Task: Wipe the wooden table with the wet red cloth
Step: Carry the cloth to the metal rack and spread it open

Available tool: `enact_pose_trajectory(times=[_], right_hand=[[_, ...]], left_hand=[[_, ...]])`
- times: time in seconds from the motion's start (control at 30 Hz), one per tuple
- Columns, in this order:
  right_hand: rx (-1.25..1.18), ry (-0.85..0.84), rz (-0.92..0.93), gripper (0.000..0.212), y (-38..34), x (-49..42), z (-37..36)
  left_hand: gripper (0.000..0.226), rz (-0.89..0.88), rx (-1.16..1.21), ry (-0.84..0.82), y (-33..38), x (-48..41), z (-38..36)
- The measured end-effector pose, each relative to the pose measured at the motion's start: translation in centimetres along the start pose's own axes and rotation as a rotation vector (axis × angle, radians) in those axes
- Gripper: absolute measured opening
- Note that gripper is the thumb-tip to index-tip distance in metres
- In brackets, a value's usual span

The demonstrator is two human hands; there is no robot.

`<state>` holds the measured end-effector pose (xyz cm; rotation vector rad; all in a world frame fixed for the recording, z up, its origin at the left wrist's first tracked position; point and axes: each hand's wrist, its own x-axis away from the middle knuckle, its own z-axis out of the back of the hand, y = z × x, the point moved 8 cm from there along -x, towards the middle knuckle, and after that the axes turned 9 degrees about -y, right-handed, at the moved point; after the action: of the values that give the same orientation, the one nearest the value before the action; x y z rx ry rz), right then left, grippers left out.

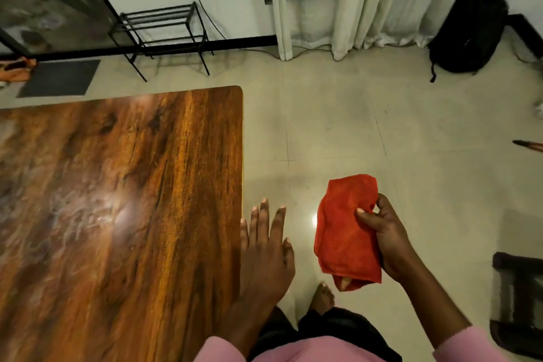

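Observation:
The wooden table [117, 200] fills the left half of the head view, its glossy brown top showing pale smeared streaks on the left. Its right edge runs down the middle of the frame. My right hand [385, 238] holds the folded red cloth [346, 232] over the floor, well to the right of the table, thumb pressed on top of the cloth. My left hand [266, 247] hovers flat with fingers straight and spread, just beside the table's right edge, holding nothing.
A black metal rack [164, 29] stands by the far wall beyond the table. A dark mat [58, 78] lies on the floor at the left. A black backpack [467, 32] leans near the curtains [352, 0]. A dark framed object [520, 303] sits at the right edge. My bare foot [323, 297] stands on tiles.

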<state>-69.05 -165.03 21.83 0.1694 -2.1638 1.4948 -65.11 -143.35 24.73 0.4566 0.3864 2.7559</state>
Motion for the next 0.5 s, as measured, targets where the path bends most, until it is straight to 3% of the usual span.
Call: enact_pose_trajectory(times=[0.23, 0.5], right_hand=[[-0.059, -0.038, 0.014, 0.031, -3.7, -5.2, 0.5], [0.066, -0.069, 0.072, 0.031, -9.4, -14.9, -1.3]], left_hand=[[0.067, 0.011, 0.064, 0.051, 2.5, -5.4, 1.7], [0.063, 0.045, 0.157, 0.107, 1.4, -16.7, 4.6]])
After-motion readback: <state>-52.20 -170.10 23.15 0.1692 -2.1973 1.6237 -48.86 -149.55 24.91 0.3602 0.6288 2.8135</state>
